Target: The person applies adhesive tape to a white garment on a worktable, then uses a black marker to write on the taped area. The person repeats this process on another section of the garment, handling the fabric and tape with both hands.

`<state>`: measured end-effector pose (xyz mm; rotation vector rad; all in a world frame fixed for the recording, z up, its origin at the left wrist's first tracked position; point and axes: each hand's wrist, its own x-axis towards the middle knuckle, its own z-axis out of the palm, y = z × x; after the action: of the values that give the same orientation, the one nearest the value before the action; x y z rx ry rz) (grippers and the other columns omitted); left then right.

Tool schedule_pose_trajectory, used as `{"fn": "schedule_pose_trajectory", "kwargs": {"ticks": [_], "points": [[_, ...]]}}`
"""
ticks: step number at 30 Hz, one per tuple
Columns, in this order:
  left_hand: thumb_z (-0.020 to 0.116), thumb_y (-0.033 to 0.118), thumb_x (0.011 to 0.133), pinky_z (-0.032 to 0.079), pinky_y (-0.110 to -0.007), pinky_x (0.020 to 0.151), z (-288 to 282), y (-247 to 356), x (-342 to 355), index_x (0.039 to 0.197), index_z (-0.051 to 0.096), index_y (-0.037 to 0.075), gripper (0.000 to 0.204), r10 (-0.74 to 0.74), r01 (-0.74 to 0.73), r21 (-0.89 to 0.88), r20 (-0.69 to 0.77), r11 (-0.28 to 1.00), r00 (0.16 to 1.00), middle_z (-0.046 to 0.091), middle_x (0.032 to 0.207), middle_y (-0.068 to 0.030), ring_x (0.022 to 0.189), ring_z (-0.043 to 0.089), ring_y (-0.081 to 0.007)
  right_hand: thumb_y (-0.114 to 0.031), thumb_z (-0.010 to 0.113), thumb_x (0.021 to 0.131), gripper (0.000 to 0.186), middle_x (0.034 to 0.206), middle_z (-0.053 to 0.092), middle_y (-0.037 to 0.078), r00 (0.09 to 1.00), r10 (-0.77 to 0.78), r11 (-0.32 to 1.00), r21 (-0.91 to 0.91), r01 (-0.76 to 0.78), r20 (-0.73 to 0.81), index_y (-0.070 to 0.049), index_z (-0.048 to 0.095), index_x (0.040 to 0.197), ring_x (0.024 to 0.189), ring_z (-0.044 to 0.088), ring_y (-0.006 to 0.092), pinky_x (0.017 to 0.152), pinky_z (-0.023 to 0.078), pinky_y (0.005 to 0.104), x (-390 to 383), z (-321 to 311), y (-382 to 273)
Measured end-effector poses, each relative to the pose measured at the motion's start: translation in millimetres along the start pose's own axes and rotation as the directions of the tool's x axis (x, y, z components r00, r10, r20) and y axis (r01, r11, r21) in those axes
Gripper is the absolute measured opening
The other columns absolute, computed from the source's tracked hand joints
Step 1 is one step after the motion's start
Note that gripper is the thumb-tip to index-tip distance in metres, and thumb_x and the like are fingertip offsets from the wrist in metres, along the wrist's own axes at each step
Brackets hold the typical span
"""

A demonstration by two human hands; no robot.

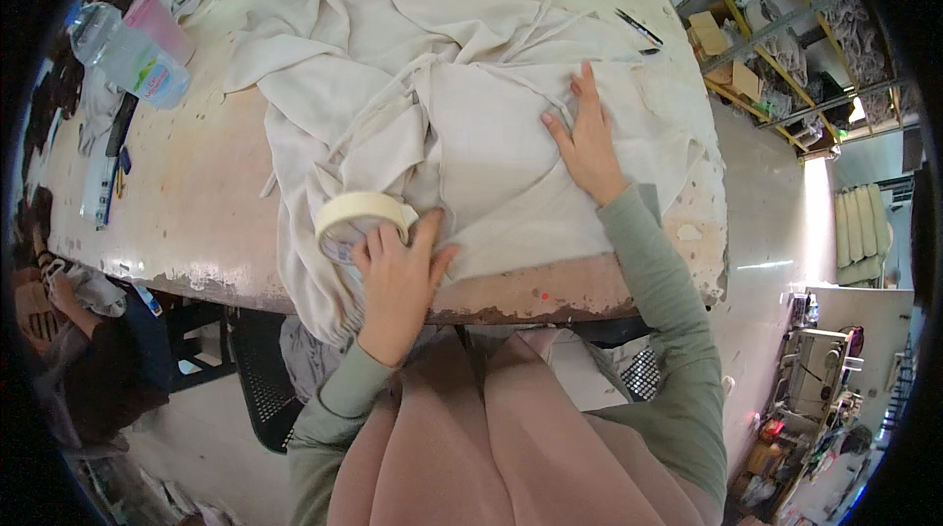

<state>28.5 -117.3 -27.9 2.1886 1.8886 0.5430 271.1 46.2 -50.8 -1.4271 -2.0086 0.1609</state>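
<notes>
A cream-coloured garment (491,153) lies spread in folds over the table, its gathered elastic end hanging at the front edge. My left hand (395,271) grips a roll of pale masking tape (365,206), with some fingers inside its ring, just above the cloth. A short end of tape seems to stand off the roll beside my thumb. My right hand (589,145) rests on the garment's right part, fingers stretched out and thumb apart, holding nothing.
On the worn table (196,202), a clear plastic bottle (138,59) and a pink container (162,27) stand at left, near a ruler (96,187) and pens. A black pen (638,27) lies far right. Another person's arm (74,305) shows at left. Shelves (776,45) stand right.
</notes>
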Motion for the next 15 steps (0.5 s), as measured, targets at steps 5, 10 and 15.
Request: {"fn": "schedule_pose_trajectory", "kwargs": {"ticks": [5, 10, 15], "points": [[0.06, 0.017, 0.086, 0.029, -0.042, 0.09, -18, -16, 12, 0.122, 0.059, 0.018, 0.036, 0.001, -0.006, -0.213, -0.026, 0.977, 1.0, 0.05, 0.1, -0.0127, 0.1, 0.047, -0.0295, -0.017, 0.066, 0.086, 0.049, 0.138, 0.042, 0.016, 0.954, -0.173, 0.974, 0.099, 0.202, -0.244, -0.005, 0.049, 0.131, 0.12, 0.047, 0.0252, 0.098, 0.04, 0.0368, 28, -12, 9], [0.056, 0.006, 0.081, 0.03, -0.042, 0.091, -34, 3, 22, 0.12, 0.061, 0.017, 0.04, 0.203, -0.206, -0.123, -0.039, 0.971, 0.978, 0.049, 0.098, -0.0111, 0.099, 0.048, -0.0268, -0.016, 0.067, 0.086, 0.024, 0.105, 0.065, 0.006, 0.88, 0.105, 0.635, 0.65, -0.418, 0.464, -0.002, 0.065, 0.106, 0.097, 0.059, 0.0114, 0.086, 0.046, 0.0261, 16, -51, -14], [0.052, 0.007, 0.082, 0.033, -0.041, 0.089, -10, 10, 62, 0.125, 0.056, 0.018, 0.044, 0.442, -0.442, 0.018, -0.042, 0.897, 0.896, 0.049, 0.097, -0.0095, 0.095, 0.05, -0.025, -0.015, 0.065, 0.088, 0.019, 0.089, 0.068, 0.005, 0.734, 0.092, 0.767, 0.422, -0.483, 0.673, 0.0, 0.066, 0.099, 0.083, 0.063, 0.0107, 0.077, 0.049, 0.0255, -9, -51, -27]]}}
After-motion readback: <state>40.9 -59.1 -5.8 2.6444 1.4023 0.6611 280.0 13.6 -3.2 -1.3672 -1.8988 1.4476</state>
